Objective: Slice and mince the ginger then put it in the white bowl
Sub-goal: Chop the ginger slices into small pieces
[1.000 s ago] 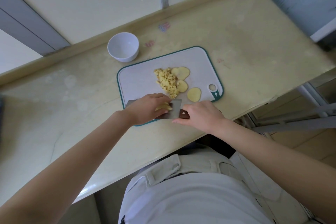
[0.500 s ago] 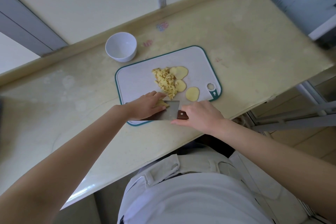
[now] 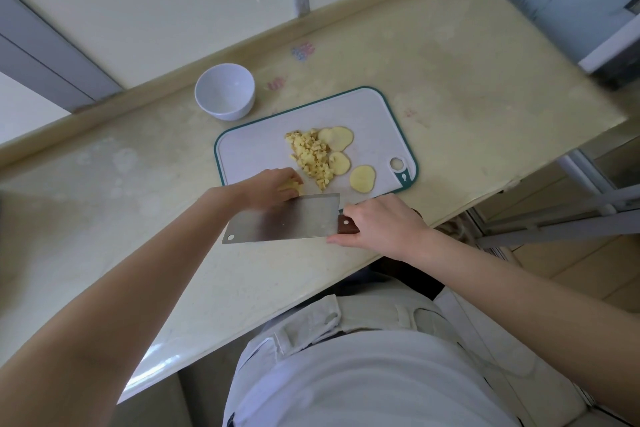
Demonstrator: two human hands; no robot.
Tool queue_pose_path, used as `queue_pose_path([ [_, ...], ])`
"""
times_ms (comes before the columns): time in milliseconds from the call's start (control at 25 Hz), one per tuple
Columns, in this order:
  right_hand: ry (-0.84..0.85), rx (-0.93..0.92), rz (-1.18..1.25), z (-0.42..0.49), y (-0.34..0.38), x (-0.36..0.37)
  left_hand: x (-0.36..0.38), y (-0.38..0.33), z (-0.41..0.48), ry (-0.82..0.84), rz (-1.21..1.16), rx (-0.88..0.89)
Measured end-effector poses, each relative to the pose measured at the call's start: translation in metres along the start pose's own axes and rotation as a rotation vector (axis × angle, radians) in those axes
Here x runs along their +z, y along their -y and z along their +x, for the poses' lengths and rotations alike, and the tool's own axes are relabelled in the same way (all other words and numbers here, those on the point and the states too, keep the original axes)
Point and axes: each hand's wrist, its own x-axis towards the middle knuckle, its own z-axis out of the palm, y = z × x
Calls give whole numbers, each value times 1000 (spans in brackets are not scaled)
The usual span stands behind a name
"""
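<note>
The left hand [image 3: 272, 188] is curled over a small piece of ginger [image 3: 290, 186], which is gripped under the fingertips at the near edge of the chopping board [image 3: 256, 152]. The right hand [image 3: 384, 225] is closed around the dark wooden handle of a cleaver [image 3: 287, 218]. The wide steel blade is seen with its flat side facing the camera. It lies across the near rim of the board, and its far edge is just beside the left hand's knuckles, part of which it hides. Whether the blade touches the board cannot be told.

Beyond the left hand, a heap of minced ginger [image 3: 313, 158] is spread on the middle of the board. Three round ginger slices [image 3: 339, 138] are laid along the heap's right side, two touching it and one a little apart, nearer the board's hanging hole. The white bowl [image 3: 225, 92] is set on the pale worktop [image 3: 450, 80] just past the board's far left corner, close to the wall, and nothing is seen inside it.
</note>
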Motion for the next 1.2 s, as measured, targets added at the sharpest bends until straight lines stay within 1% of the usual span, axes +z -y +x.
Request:
queue_pose_path([
  [160,-9,32,42,-2,-1,-1,-3,2,1,-132,-69,-33],
  [240,-12,79,60,-2,-1,0,-9,0,-2,-297,-119,-24],
  [360,-17,170,110,-2,-1,5,-19,-12,-12,-609,-223,28],
  [440,-6,251,222,-1,1,9,-22,-20,-20,-764,-293,51],
  [520,12,351,371,1,4,12,-20,-26,-27,-877,-342,72],
  [600,11,442,516,3,5,14,-13,-26,-33,-945,-394,99],
  [680,-10,519,646,5,4,17,-3,-22,-37,-986,-430,83],
  [760,-25,570,748,8,2,20,12,-13,-38,-969,-419,17],
  [880,-32,602,809,13,2,27,36,6,-32,-801,-352,-45],
  [1000,-32,613,817,17,3,32,42,17,-20,-638,-219,-16],
  [1080,-32,614,819,18,5,33,39,17,-10,-571,-127,22],
  [1200,-30,620,819,18,6,32,34,13,5,-482,-61,46],
])
